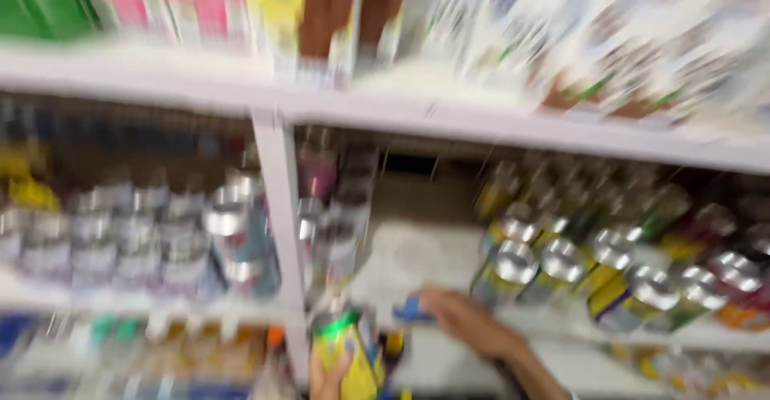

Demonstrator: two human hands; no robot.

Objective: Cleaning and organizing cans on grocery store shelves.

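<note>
The picture is heavily blurred. My right hand (459,316) reaches onto the middle shelf (513,131) and touches a small blue object (413,309) at the shelf's front edge; whether it grips it I cannot tell. My left hand (327,377) is at the bottom edge, closed around a green and yellow can (346,350) held upright below that shelf.
White shelves hold rows of silver-topped cans: yellow and green ones (561,268) to the right, grey ones (136,236) to the left. A bare white patch (409,256) lies between them. Boxes (321,7) stand on the top shelf. A white upright (281,208) divides the bays.
</note>
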